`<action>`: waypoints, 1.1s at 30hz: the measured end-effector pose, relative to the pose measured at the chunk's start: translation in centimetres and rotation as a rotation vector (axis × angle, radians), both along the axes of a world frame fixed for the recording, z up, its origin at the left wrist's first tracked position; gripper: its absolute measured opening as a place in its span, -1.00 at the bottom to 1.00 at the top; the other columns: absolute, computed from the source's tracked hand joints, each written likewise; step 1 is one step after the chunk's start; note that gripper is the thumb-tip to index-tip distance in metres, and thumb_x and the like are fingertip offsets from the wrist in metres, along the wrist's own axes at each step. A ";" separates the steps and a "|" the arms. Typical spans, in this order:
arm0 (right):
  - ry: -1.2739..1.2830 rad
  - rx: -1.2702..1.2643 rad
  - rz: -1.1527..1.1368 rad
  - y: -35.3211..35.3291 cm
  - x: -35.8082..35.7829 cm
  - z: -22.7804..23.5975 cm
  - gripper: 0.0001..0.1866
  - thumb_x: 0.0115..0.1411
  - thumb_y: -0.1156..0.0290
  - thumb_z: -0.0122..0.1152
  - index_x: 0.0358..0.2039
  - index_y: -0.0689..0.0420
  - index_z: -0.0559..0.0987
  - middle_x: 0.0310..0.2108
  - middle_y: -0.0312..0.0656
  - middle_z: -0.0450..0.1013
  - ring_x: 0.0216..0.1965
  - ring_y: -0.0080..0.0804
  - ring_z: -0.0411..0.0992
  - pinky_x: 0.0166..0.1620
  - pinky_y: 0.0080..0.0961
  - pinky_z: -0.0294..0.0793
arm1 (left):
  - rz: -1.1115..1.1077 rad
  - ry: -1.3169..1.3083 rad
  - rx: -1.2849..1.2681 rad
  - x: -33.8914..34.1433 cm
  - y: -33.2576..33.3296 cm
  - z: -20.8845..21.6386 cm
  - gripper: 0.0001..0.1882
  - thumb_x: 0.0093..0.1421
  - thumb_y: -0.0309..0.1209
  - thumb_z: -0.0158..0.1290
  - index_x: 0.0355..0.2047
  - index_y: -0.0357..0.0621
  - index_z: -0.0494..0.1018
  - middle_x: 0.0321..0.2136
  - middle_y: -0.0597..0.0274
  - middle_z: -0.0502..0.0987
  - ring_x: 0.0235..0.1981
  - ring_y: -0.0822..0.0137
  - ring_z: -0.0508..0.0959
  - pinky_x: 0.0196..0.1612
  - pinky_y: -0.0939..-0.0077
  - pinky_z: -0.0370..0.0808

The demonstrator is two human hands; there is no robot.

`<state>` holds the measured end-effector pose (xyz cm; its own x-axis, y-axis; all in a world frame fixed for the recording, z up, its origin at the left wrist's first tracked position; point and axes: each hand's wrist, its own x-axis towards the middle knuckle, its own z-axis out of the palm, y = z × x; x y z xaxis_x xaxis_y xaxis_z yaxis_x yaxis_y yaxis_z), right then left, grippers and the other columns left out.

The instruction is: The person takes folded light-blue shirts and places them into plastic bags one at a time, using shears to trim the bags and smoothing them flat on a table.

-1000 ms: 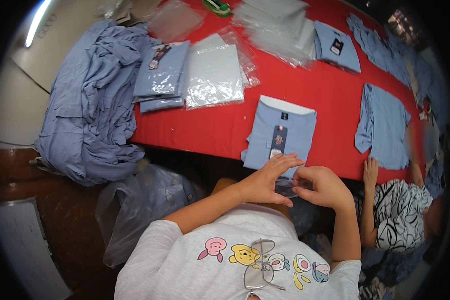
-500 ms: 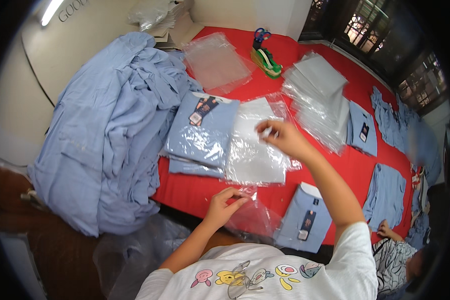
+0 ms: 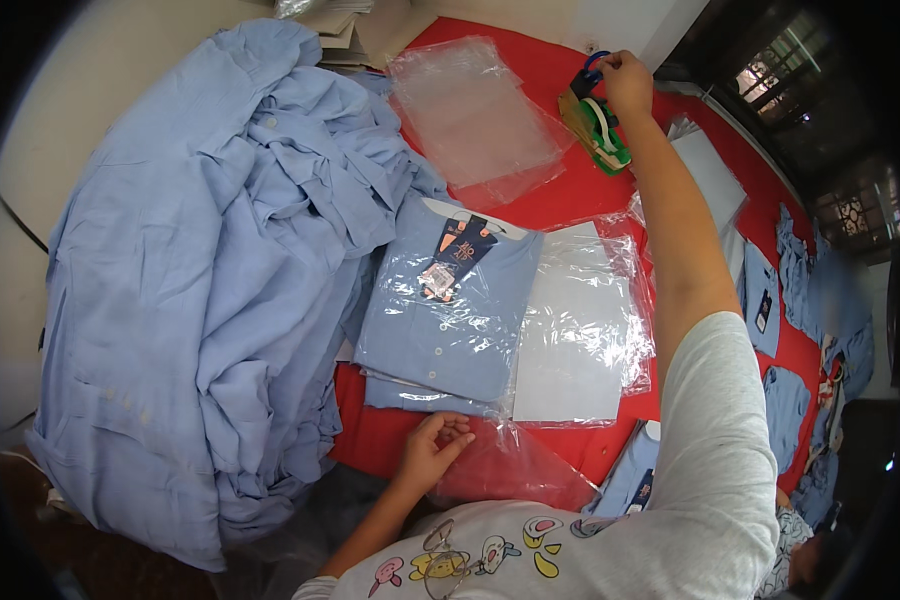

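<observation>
At the far side of the table my right hand (image 3: pixel 627 85) is closed on the blue-handled scissors (image 3: pixel 597 62), which stand at the end of a green tape dispenser (image 3: pixel 602 135). My left hand (image 3: pixel 435 452) is low and near, thumb and fingertips together at the edge of a clear plastic bag (image 3: pixel 515 465) at the table's front edge. Just beyond it lies a folded light-blue shirt (image 3: pixel 450 320) in a clear bag, with dark hang tags on top, stacked on more folded blue cloth. To its right are white sheets (image 3: pixel 570 350) in clear plastic.
A large heap of loose blue shirts (image 3: pixel 210 280) fills the left side. Flat clear bags (image 3: pixel 475 115) lie at the back of the red table (image 3: pixel 560 195). More folded shirts (image 3: pixel 760 300) are at the right, where another person's patterned sleeve (image 3: pixel 792 540) shows.
My right hand has reached from above the white sheets to the scissors at the back and taken hold of them. My left hand stays low by the clear bag. The view has shifted.
</observation>
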<state>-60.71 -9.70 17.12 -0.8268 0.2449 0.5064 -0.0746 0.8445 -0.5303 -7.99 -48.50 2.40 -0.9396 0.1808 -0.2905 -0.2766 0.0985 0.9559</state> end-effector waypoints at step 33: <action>-0.529 -0.834 -0.315 6.3 93.9 -12.4 -0.77 0.39 0.32 0.37 -0.08 0.20 0.65 -0.35 -0.37 0.56 -0.40 -0.63 0.44 -0.31 -0.58 0.43 | -0.705 0.985 -0.316 22.4 25.3 1.6 -0.65 0.10 -0.39 0.44 -0.12 -0.11 0.62 0.11 0.16 0.60 0.09 0.03 0.58 0.16 0.13 0.49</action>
<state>33.14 -3.42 4.76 -0.7319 0.5947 -0.3326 0.4989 0.1352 -0.8560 14.44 -23.22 4.02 -0.5090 0.7830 0.3574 0.7478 0.1967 0.6341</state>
